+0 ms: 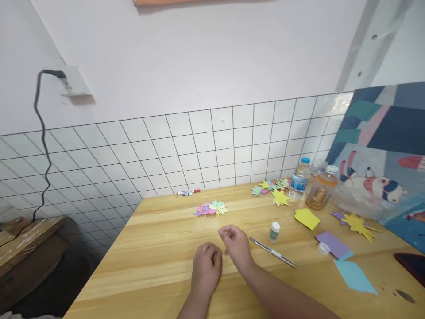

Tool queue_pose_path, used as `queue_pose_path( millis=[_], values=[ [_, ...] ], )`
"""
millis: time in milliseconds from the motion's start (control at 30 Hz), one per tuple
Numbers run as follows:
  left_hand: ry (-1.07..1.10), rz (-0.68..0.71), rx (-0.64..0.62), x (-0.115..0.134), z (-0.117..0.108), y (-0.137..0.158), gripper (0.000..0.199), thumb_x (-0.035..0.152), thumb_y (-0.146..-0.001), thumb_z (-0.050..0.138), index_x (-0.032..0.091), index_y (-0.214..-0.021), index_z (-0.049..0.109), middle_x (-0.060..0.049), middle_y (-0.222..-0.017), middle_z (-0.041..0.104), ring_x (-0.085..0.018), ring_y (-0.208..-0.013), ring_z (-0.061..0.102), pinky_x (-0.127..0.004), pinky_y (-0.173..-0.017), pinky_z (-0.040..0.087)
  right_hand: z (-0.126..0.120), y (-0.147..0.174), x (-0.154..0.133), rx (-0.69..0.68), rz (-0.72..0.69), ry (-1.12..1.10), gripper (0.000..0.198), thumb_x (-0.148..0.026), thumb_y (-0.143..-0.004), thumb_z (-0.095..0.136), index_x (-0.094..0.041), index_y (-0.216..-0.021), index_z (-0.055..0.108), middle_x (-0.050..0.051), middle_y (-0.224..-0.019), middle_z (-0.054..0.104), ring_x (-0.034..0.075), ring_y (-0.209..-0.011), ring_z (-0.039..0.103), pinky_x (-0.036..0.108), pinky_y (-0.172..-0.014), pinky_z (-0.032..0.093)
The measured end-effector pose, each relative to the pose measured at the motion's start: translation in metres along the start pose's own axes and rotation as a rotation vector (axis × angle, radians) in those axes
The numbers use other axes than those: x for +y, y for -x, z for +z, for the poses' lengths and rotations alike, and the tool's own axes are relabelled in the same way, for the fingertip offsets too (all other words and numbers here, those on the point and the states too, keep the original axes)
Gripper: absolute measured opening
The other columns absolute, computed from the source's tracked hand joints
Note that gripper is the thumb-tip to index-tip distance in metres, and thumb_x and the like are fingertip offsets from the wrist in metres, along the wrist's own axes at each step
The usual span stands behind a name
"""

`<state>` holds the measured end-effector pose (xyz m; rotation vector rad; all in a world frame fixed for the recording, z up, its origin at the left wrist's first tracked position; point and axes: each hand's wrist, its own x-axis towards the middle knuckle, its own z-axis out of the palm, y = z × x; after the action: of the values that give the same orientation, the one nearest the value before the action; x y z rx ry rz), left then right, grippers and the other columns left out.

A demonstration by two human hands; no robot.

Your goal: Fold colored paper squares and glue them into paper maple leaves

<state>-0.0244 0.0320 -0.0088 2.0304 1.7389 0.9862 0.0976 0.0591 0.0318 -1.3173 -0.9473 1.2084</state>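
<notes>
My left hand (206, 268) rests on the wooden table with its fingers curled in and the thumb against them. Beside it on the right, my right hand (236, 246) is a little raised, fingertips bent into a pinch. Whether either hand has something small in it cannot be made out. Beyond the hands lie pink and purple paper leaves (205, 209) and a pale green and yellow paper leaf (218, 207). To the right of my right hand are a slim utility knife (272, 252) and a small white-capped glue bottle (274, 231).
Further right are yellow sheets (307, 218), purple paper (334, 244), blue paper (355, 275) and a yellow paper leaf (358, 224). At the back stand a water bottle (299, 179) and an orange-brown drink bottle (321, 192), near more paper leaves (280, 197). Markers (188, 192) lie by the tiled wall (199, 150).
</notes>
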Motion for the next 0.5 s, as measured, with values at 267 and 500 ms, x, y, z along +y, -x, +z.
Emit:
queue_pose_path(
  millis=[267, 500],
  values=[
    [-0.062, 0.043, -0.035, 0.000, 0.008, 0.007, 0.017, 0.021, -0.080, 0.047, 0.022, -0.075, 0.064, -0.005, -0.090, 0.063, -0.023, -0.091, 0.055, -0.038, -0.082, 0.043, -0.267, 0.036, -0.040, 0.252, -0.263, 0.872, 0.030, -0.044, -0.078, 0.050, -0.024, -0.094, 0.067, 0.006, -0.100, 0.068, 0.025, -0.083, 0.063, 0.034, -0.068, 0.049],
    [-0.075, 0.118, -0.011, 0.007, 0.010, 0.010, 0.016, 0.019, -0.079, 0.048, 0.023, -0.080, 0.064, -0.004, -0.090, 0.063, -0.021, -0.089, 0.056, -0.037, -0.081, 0.044, -0.356, -0.053, -0.028, 0.167, 0.073, 1.267, 0.041, -0.053, -0.071, 0.052, -0.017, -0.058, 0.066, 0.020, -0.071, 0.067, 0.030, -0.066, 0.064, 0.040, -0.060, 0.044]
  ],
)
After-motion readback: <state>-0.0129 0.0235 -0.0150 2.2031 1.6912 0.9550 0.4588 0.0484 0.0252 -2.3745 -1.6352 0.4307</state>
